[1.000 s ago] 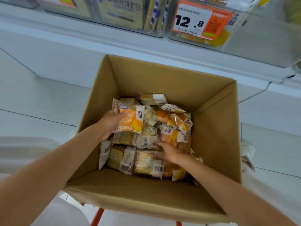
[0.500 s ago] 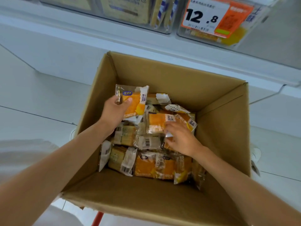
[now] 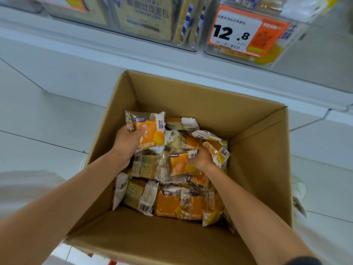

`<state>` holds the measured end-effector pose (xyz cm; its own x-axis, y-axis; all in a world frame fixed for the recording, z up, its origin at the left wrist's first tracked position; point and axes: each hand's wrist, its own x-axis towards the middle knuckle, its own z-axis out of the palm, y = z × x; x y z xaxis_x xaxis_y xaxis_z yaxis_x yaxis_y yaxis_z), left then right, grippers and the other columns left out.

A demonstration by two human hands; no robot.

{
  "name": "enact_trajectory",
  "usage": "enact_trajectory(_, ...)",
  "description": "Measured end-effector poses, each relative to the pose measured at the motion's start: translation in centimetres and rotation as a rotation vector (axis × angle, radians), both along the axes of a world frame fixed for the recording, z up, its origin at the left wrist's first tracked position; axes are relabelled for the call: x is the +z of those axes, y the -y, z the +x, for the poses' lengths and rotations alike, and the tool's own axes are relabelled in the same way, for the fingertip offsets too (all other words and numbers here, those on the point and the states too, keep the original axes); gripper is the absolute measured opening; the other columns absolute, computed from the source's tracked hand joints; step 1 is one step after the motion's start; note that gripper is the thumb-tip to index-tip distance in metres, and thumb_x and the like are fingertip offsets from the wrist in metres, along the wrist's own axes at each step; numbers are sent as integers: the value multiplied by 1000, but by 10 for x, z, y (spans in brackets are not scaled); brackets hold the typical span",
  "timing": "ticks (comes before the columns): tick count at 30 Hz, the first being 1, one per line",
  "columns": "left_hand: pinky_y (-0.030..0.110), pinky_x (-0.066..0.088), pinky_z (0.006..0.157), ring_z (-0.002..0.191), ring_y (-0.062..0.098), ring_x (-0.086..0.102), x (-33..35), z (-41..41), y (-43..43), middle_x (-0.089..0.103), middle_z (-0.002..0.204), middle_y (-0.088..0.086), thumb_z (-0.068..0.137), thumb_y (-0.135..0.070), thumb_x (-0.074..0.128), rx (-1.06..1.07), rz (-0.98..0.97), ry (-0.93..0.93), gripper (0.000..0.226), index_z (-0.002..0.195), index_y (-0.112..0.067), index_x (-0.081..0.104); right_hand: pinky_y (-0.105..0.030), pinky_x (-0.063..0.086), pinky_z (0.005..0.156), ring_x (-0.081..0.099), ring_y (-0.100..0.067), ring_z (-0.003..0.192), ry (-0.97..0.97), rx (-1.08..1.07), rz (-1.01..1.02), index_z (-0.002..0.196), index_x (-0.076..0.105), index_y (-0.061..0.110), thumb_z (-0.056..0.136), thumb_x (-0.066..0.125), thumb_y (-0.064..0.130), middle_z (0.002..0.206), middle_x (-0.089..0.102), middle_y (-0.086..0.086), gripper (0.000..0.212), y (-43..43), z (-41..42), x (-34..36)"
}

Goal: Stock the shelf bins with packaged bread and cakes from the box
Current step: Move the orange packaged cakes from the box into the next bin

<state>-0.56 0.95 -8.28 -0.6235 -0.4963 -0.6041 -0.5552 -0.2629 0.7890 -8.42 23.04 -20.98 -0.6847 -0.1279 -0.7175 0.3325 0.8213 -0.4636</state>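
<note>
Left hand (image 3: 127, 143), right hand (image 3: 202, 160) on packets (image 3: 171, 203) in box (image 3: 191, 100)

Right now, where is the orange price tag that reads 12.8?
In the head view the price tag sits upper right, on the front of a clear shelf bin, above the far right corner of the cardboard box.

box (image 3: 191, 96) | bread packs (image 3: 172, 203) heaped inside (orange wrappers) | shelf (image 3: 95, 60): clear bins (image 3: 324, 54)

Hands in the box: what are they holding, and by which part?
The left hand grips an orange bread packet by its lower left side. The right hand grips a second packet by its right end.
</note>
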Motion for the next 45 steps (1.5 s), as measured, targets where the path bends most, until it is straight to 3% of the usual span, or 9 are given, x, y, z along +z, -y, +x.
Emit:
enact_trajectory(10, 41, 57, 87, 96, 21, 70, 44, -4, -6, 73, 105, 6, 95, -29, 63, -83, -76, -63, 3, 97, -27, 65, -22, 49, 65, 62, -14, 80, -121, -14, -491, 103, 58, 17, 78, 81, 16, 90, 63, -1, 35, -44, -15, 149)
enact_trajectory(16, 44, 38, 108, 121, 11, 55, 121, -16, -58, 61, 130, -9, 87, -64, 53, -501, 147, -166, 53, 127, -30, 58, -43, 53, 95, 66, -31, 108, -2, -242, -905, 125, 56, 3, 75, 73, 12, 118, 67, -18, 53, -53, -22, 246)
enact_trajectory(19, 53, 38, 110, 128, 23, 52, 154, -30, -83, 58, 137, 3, 53, -72, 80, -580, 72, -215, 102, 135, -18, 53, -46, 52, 96, 65, -31, 110, -114, -299, -907, 129, 53, 6, 80, 75, 11, 122, 66, -17, 54, -49, -23, 279)
enact_trajectory(22, 41, 52, 94, 104, 24, 69, 189, -50, -92, 72, 114, 11, 76, -39, 75, -568, 209, -325, 56, 122, -9, 63, -45, 56, 90, 67, -27, 108, -103, -304, -928, 139, 44, 15, 72, 84, 23, 126, 65, -10, 79, -64, -34, 321)
enact_trajectory(24, 36, 58, 85, 94, 21, 72, 211, -70, -102, 75, 107, 9, 90, -32, 63, -629, 286, -390, 33, 116, -11, 66, -38, 57, 85, 70, -24, 98, -70, -246, -927, 127, 57, 12, 72, 77, 20, 114, 71, -9, 59, -79, -44, 346)
enact_trajectory(29, 30, 47, 87, 89, 10, 62, 266, -134, -135, 68, 97, -6, 83, -65, 64, -769, -255, -460, 45, 103, -25, 64, -23, 54, 50, 71, -18, 68, -147, -358, -957, 113, 65, 3, 80, 69, 8, 95, 72, -11, 33, -118, -90, 387)
enact_trajectory(34, 28, 45, 81, 91, 18, 59, 274, -225, -132, 63, 106, 5, 104, -38, 41, -737, -752, -572, 31, 117, -18, 60, -43, 54, 94, 69, -30, 103, -347, -536, -945, 122, 64, 1, 70, 78, 7, 112, 71, -15, 54, -149, -163, 391)
enact_trajectory(38, 42, 26, 117, 143, 28, 32, 249, -292, -112, 32, 158, 10, 105, -43, 32, -974, -1277, -374, 55, 152, -16, 32, -45, 55, 90, 71, -28, 98, -535, -612, -911, 117, 65, 10, 64, 84, 5, 108, 73, -11, 57, -152, -227, 375)
enact_trajectory(45, 48, -1, 122, 152, 23, -5, 221, -330, -95, -5, 166, 1, 101, -59, 13, -1067, -1462, -96, 65, 158, -28, 4, -38, 53, 92, 63, -24, 107, -629, -477, -543, 127, 58, 4, 53, 93, 10, 120, 65, -10, 82, -127, -316, 323)
